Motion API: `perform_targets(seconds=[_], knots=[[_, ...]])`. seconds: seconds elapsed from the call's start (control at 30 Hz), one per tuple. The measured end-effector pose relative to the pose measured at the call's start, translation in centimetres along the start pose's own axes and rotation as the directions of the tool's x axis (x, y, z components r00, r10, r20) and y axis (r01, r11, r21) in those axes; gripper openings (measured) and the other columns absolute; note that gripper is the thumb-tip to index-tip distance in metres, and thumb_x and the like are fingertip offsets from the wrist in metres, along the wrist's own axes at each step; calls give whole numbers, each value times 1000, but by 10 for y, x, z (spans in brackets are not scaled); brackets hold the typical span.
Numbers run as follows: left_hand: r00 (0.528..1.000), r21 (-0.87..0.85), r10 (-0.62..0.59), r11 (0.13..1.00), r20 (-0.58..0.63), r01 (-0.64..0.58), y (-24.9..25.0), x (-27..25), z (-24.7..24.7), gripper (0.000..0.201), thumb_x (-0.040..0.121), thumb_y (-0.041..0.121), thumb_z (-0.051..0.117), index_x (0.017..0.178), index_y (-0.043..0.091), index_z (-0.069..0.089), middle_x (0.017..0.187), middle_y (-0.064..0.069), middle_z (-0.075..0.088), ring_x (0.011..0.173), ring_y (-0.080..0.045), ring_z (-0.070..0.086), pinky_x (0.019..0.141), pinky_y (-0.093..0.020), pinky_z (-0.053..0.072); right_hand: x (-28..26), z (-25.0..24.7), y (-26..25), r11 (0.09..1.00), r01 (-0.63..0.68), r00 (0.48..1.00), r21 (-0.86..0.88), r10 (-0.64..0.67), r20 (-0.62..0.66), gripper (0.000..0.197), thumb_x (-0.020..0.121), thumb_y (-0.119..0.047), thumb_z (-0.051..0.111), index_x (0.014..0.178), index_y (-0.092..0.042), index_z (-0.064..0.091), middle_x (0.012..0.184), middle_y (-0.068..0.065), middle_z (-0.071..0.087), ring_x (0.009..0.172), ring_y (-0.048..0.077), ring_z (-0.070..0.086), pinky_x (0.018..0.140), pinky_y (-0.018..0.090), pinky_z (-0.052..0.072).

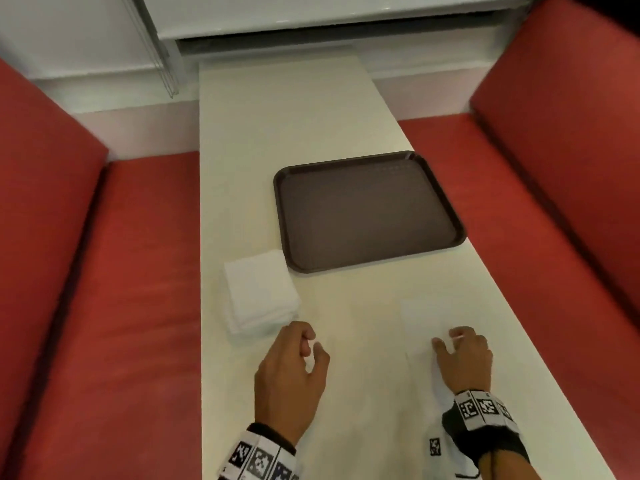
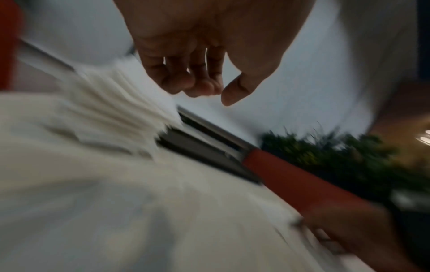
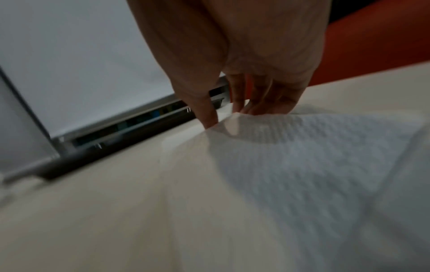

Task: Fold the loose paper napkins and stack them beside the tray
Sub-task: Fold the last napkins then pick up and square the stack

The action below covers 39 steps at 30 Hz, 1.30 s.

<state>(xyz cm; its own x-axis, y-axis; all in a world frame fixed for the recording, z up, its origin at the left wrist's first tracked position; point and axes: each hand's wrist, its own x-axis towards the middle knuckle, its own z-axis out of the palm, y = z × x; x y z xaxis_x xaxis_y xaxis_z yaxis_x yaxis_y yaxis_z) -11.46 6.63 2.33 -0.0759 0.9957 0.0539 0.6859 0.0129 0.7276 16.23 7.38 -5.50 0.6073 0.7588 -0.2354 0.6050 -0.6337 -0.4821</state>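
A dark brown tray point(image 1: 367, 209) lies in the middle of the cream table point(image 1: 249, 161). By its near left corner sits a stack of folded white napkins point(image 1: 259, 292) point(image 2: 121, 95). A loose white napkin point(image 1: 420, 323) point(image 3: 302, 156) lies flat at the near right. My right hand point(image 1: 446, 337) point(image 3: 227, 117) has its fingertips down on that napkin's far edge, and thumb and fingers pinch a slightly raised corner. My left hand point(image 1: 311, 342) point(image 2: 218, 92) hovers just near of the stack, fingers loosely curled, holding nothing.
Red bench seats point(image 1: 121, 306) point(image 1: 536, 202) run along both sides of the narrow table. A white wall and sill point(image 1: 311, 26) close the far end. Bare table surface lies beyond the tray and between my hands.
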Motion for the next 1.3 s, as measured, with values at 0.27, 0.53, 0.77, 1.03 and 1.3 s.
perform_targets(seconds=[0.27,0.53,0.77,1.03,1.3], knots=[[909,16,-129,991,396,134,30,-31,87,21,96,34,59,115,26,52,108,11,55,101,-6,55,84,-21,44,-23,-28,6,924,32,981,382,-102,165,3,96,-10,56,95,-11,55,94,6,62,88,26,59,73,30,41],[786,-375,-219,784,579,494,86,-38,101,28,86,48,71,89,19,73,93,7,77,92,-17,73,86,-35,57,-31,-85,19,695,-87,934,714,-193,302,10,95,-22,63,93,-25,53,91,8,69,70,16,59,58,27,42],[926,-598,-152,726,345,341,128,-52,80,11,93,19,68,100,15,76,97,-2,78,91,-18,73,78,-29,57,-42,-134,12,607,-29,863,794,-385,326,33,89,-20,72,116,-31,57,94,10,69,76,19,68,63,24,55],[989,-544,-61,830,134,125,138,-59,49,15,85,26,76,100,23,75,92,5,76,86,-18,69,76,-25,56,-51,-150,-2,652,301,817,696,-553,164,22,90,-21,69,106,-35,66,104,-11,69,92,13,68,77,31,61],[996,-250,85,964,-38,-92,103,-45,5,59,74,37,85,124,46,56,127,21,41,121,0,44,94,-6,40,-66,-138,-52,602,371,703,707,-679,210,17,88,-18,71,99,-28,62,103,-8,65,92,15,68,66,25,59]])
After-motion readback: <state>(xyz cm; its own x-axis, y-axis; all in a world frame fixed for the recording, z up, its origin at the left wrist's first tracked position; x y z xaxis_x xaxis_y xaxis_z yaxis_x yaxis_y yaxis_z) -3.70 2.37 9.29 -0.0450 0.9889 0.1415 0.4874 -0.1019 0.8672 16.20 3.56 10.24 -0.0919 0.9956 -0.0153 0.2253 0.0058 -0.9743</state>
